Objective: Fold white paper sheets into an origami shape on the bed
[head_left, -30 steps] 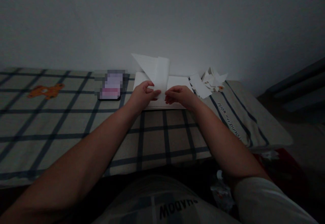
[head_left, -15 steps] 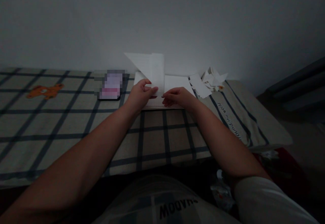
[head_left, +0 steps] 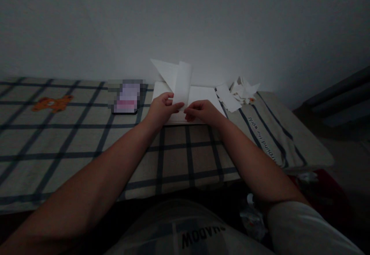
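A folded sheet of white paper (head_left: 182, 80) stands tilted above a white pad (head_left: 204, 92), one pointed flap sticking out to the upper left. My left hand (head_left: 162, 106) pinches its lower left part, thumb in front and fingers curled behind. At the lower right corner of the sheet, my right hand (head_left: 204, 111) has its thumb and fingers pressed together. The fingertips hide the sheet's bottom edge there. Under both hands lies the pad, partly covered by them.
A phone (head_left: 127, 97) with a blurred screen lies left of the pad. Farther left is an orange cut-out (head_left: 52, 103). Cut paper pieces (head_left: 229, 97) and folded white paper shapes (head_left: 244, 89) lie at the right, against the wall (head_left: 185, 19). A checked cloth (head_left: 138, 162) covers the surface.
The folded paper has shifted slightly right and now leans to the right. My left thumb has slid right along its lower part. My right hand stays almost in place.
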Action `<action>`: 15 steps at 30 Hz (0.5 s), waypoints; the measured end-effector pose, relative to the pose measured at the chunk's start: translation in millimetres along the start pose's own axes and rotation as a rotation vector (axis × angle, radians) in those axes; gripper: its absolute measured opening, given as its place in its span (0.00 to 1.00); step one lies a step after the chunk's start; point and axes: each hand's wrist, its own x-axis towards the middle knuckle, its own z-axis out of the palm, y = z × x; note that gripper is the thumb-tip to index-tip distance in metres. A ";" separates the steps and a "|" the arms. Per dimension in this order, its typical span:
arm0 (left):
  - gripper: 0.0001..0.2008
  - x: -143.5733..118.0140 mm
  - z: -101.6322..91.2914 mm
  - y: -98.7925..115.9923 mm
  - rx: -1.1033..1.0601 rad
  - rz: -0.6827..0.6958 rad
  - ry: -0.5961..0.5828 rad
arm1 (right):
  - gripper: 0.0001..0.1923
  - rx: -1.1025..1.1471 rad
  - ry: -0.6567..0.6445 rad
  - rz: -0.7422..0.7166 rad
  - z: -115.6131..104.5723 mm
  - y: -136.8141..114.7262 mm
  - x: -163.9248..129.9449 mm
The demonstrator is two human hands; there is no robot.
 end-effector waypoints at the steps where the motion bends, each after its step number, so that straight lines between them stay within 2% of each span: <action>1: 0.19 0.5 -0.4 -0.1 -0.014 0.006 -0.012 | 0.13 0.003 0.000 -0.001 -0.8 0.2 0.5; 3: 0.18 1.6 -1.4 -0.1 -0.028 0.009 -0.044 | 0.15 0.031 0.020 -0.005 -2.9 0.6 1.9; 9: 0.17 2.7 -2.8 0.1 0.061 -0.006 -0.104 | 0.17 0.202 0.204 -0.059 -6.8 -0.6 4.7; 15: 0.13 0.2 -1.6 2.0 0.108 -0.004 -0.098 | 0.14 0.199 0.219 -0.029 -5.0 -2.4 3.7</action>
